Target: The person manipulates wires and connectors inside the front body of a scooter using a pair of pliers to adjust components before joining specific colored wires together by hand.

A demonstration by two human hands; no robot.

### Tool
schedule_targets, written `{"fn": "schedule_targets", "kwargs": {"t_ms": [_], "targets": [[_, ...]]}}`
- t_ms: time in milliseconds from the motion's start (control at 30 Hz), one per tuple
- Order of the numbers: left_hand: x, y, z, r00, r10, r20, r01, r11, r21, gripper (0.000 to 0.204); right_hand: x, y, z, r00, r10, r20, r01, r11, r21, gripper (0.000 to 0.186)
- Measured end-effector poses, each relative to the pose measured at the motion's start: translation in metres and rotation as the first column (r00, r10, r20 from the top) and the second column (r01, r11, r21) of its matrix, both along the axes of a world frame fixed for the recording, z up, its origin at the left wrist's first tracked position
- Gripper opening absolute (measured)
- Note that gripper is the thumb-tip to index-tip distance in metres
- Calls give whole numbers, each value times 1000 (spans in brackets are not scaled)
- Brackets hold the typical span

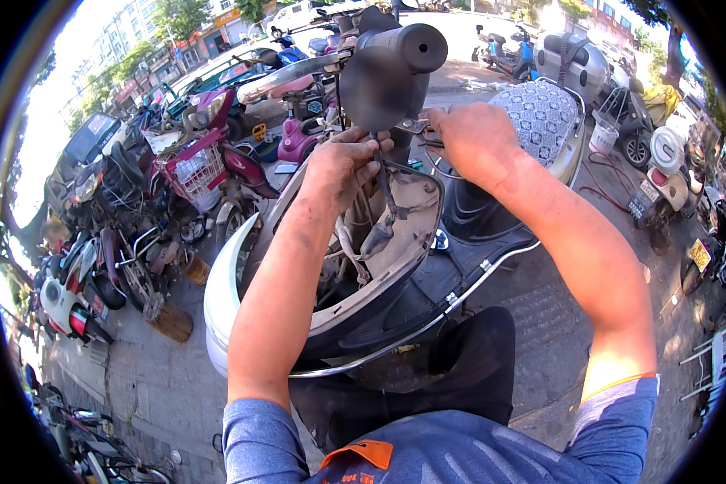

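Note:
An electric scooter stands before me with its front body shell (436, 250) opened, baring dusty cables and connectors (377, 239). My left hand (345, 171) is closed at the top of this opening, its fingertips pinching a dark cable (385, 185) just below the steering column. My right hand (480, 143), right of the column, is closed on a small metal tool (414, 127), perhaps pliers; its kind is mostly hidden by the fingers. Above both hands is the handlebar with a black grip (423, 48); part of it is blurred.
The scooter's patterned seat (540, 121) lies beyond my right hand, with a silver tail box (571, 64) behind it. Several parked scooters, one with a pink basket (198, 172), crowd the left. A white bucket (603, 135) and a red hose (609, 181) are at the right.

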State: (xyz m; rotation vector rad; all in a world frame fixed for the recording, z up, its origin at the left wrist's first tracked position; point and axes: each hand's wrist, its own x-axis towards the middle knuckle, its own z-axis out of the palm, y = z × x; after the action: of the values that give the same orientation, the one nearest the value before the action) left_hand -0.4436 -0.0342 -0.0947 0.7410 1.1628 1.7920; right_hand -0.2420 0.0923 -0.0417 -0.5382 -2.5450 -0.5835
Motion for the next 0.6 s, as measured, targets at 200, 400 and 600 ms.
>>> {"fn": "schedule_targets", "kwargs": {"t_ms": [200, 400, 600], "targets": [[-1, -2, -1, 1000, 12, 2, -12, 1000, 0, 63, 13, -17, -4, 992, -22, -124, -6, 975, -220, 49], [0, 3, -5, 995, 50, -83, -52, 998, -24, 59, 24, -14, -15, 994, -1, -113, -111, -218, -970, 68], [0, 6, -14, 982, 89, -167, -85, 996, 30, 53, 23, -20, -17, 987, 6, -159, -142, -421, -896, 70]]}}
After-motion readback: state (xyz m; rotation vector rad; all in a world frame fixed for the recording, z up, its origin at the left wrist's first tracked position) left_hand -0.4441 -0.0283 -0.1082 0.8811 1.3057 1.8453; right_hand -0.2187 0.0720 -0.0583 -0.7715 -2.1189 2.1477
